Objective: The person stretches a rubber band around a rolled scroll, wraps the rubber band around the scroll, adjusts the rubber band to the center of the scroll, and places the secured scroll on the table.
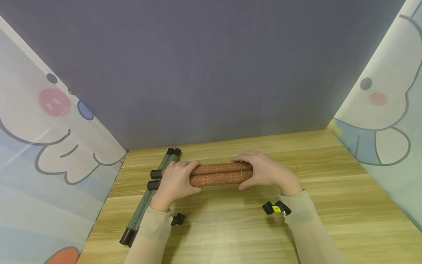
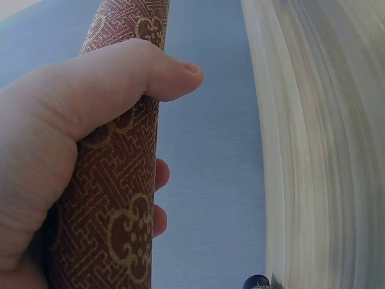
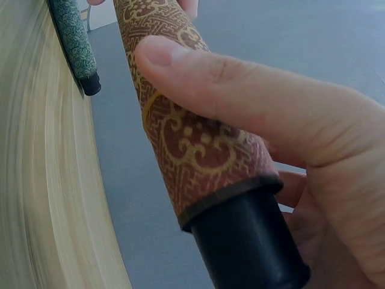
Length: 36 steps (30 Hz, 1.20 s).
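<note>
A red-brown brocade scroll (image 1: 217, 179) with gold motifs, rolled from both ends into two side-by-side rolls, is held crosswise above the table. My left hand (image 1: 176, 179) grips it near its left end, where black end caps (image 1: 155, 184) stick out. In the left wrist view the thumb lies across the brocade roll (image 2: 114, 198) and fingertips show beyond it. My right hand (image 1: 265, 170) grips the other end, thumb along the near side. A thin yellow band (image 1: 241, 172) runs round the rolls there. A black end cap (image 3: 246, 241) shows in the right wrist view.
A green patterned double-rolled scroll (image 1: 141, 209) with dark caps lies slanted on the wooden table (image 1: 230, 231), partly behind my left arm. A thin yellow loop (image 1: 296, 168) shows beside my right wrist. A grey panel (image 1: 211, 73) stands behind, with cartoon-printed sheets (image 1: 29, 110) at both sides.
</note>
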Each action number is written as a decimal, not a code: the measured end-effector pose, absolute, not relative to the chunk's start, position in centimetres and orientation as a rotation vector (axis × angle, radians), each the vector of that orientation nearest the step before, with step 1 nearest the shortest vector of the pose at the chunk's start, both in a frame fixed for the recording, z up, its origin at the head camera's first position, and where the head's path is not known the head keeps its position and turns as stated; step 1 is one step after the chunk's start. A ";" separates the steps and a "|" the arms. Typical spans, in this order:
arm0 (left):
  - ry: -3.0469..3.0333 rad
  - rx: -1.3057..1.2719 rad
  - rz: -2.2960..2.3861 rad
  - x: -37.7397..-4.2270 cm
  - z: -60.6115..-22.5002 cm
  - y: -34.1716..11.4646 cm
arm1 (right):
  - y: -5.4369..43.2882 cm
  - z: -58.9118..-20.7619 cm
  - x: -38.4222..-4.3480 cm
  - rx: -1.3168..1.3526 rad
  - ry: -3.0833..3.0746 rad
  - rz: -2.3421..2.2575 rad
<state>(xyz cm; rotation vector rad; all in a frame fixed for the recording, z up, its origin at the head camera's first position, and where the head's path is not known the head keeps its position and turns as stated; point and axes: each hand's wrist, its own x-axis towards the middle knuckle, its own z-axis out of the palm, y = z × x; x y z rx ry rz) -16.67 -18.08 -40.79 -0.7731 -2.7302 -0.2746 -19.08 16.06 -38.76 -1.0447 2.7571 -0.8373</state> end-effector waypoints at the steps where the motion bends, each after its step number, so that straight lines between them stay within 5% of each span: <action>1: -2.728 -0.771 -0.269 -16.7 -40.8 -18.1 | 16.1 -38.7 -19.1 -1.039 2.761 -0.840; 36: -2.712 -0.740 -0.271 -16.5 -40.4 -18.4 | 16.4 -38.9 -19.5 -1.035 2.829 -0.807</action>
